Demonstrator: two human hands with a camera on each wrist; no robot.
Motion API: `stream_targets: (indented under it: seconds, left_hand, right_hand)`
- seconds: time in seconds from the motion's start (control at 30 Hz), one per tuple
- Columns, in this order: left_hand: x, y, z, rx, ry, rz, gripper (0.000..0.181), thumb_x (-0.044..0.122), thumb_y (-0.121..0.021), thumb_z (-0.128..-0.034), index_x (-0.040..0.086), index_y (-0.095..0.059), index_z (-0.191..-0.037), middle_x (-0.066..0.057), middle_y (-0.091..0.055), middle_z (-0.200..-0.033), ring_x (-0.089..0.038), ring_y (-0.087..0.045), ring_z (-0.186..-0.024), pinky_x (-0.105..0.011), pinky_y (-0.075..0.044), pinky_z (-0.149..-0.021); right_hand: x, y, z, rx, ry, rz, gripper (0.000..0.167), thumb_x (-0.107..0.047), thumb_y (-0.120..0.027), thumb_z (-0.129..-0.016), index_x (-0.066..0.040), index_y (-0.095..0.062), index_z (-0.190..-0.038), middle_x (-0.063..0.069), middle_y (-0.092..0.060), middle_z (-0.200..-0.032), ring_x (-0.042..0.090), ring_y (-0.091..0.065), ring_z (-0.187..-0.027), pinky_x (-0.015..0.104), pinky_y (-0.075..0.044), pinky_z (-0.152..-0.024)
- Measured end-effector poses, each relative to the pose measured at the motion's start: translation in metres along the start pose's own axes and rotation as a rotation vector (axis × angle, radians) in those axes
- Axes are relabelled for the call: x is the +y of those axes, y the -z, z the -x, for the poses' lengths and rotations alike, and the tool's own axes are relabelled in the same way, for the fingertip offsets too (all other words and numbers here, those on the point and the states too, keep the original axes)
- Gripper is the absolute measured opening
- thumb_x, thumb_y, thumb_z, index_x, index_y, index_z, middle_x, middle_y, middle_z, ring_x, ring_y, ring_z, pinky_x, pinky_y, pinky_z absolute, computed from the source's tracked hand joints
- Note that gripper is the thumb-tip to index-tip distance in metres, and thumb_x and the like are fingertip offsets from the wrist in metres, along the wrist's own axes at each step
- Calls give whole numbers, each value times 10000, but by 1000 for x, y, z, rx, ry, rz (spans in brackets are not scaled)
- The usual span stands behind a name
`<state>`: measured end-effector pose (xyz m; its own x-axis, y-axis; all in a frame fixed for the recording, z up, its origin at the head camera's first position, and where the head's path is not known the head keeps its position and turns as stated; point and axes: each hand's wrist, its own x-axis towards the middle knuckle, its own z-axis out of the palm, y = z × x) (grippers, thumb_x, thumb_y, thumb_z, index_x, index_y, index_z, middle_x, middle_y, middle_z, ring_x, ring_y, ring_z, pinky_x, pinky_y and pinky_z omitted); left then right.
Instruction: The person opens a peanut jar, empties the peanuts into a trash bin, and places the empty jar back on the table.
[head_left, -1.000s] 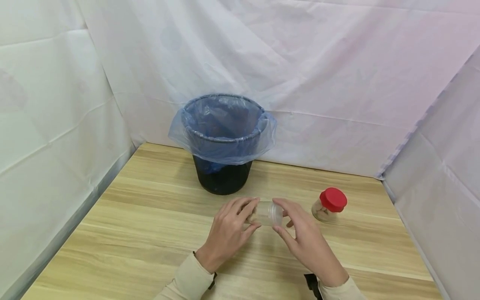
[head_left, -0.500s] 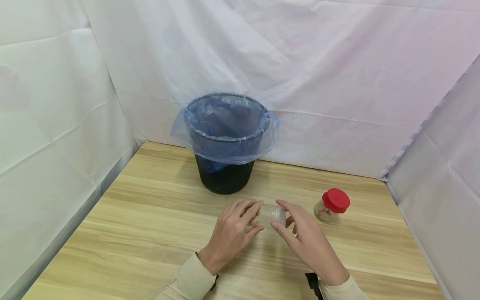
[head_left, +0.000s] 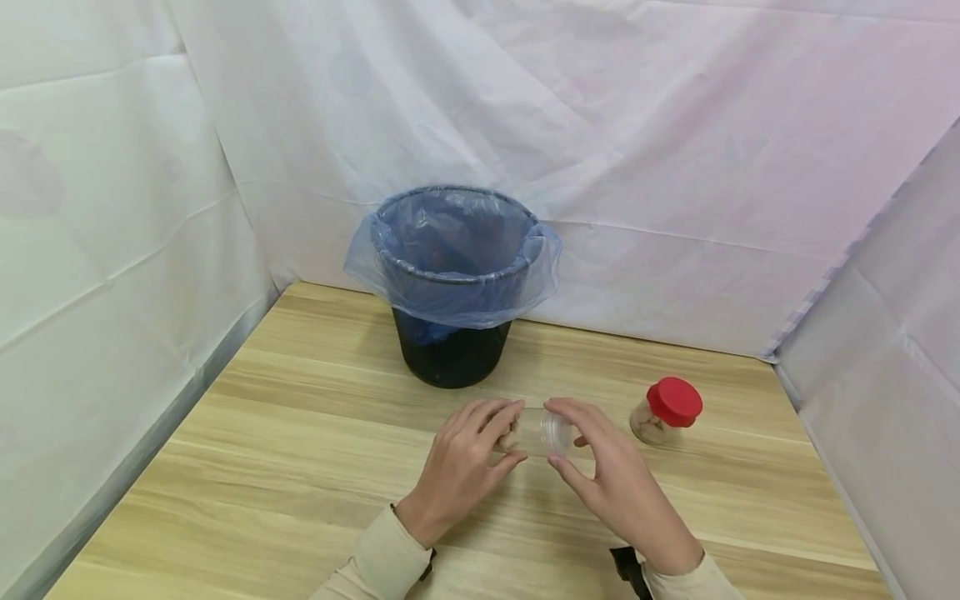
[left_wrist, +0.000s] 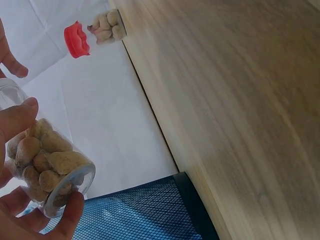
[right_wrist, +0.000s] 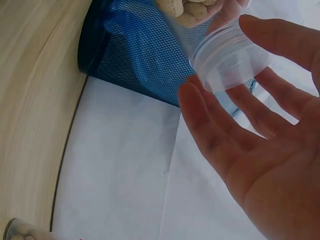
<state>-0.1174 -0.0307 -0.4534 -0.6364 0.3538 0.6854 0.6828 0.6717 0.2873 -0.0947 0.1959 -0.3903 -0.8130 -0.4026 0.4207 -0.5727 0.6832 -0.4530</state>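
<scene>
My left hand (head_left: 467, 454) grips a clear jar (head_left: 531, 432) lying on its side just above the table, its base end in the fingers. Peanuts in their shells (left_wrist: 47, 162) fill the base half of that jar. At the other end, my right hand (head_left: 617, 471) holds the translucent lid (right_wrist: 232, 60) by its edge, thumb on one side and fingers on the other. The lid sits on the jar's mouth; whether it is loose I cannot tell. Further right, a second jar (head_left: 651, 423) of peanuts stands upright under a red cover (head_left: 675, 402).
A black mesh bin (head_left: 452, 354) with a blue plastic liner (head_left: 457, 300) stands behind my hands. The wooden table (head_left: 285, 433) runs back to white cloth walls (head_left: 675, 150) on the left, rear and right.
The fingers and thumb of my right hand have shifted around the lid, spreading a little wider. My left hand keeps its grip on the jar. The head view has drifted slightly.
</scene>
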Motion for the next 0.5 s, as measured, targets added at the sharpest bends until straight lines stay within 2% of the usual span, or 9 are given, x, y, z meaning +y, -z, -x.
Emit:
stream_targets:
  seconds: [0.1,0.2,0.33,0.43,0.5]
  left_hand:
    - [-1,0,0,5,0,4,763,270,-1007,-767,107,-673,-1434,-57,-718,-1326,-226,-702,-1200,-387,-601,-1053]
    - [-1,0,0,11,-1,3,751,264,-1005,-771,111,-677,-1429,-55,-719,-1325,-226,-703,-1197,-389,-603,-1048]
    - [-2,0,1,14,-2,-6,746,265,-997,-777,120,-679,-1436,-52,-718,-1333,-230,-699,-1202,-394,-599,-1049]
    - [-2,0,1,20,-9,-7,737,263,-994,-776,120,-685,-1430,-51,-717,-1336,-233,-696,-1209,-400,-595,-1048]
    - [-2,0,1,25,-15,-7,729,255,-995,-773,119,-691,-1422,-52,-717,-1337,-235,-694,-1217,-403,-594,-1048]
  right_hand:
    - [0,0,-1,10,18,5,821,23,-944,-781,-153,-596,-1504,62,-672,-1451,212,-680,-1192,339,-655,-840]
    - [0,2,-1,0,-1,11,850,-54,-961,-794,-135,-561,-1541,88,-643,-1502,224,-685,-1215,373,-658,-862]
    - [1,3,-1,-51,-117,-18,817,-247,-913,-892,-129,-506,-1590,97,-598,-1558,189,-726,-1156,339,-652,-857]
    - [2,3,-1,-79,-199,-56,719,-308,-837,-967,-139,-514,-1587,91,-663,-1468,131,-740,-1027,300,-646,-806]
    - [2,2,-2,-80,-212,-70,634,-291,-809,-992,-127,-557,-1550,81,-710,-1380,103,-729,-972,290,-644,-782]
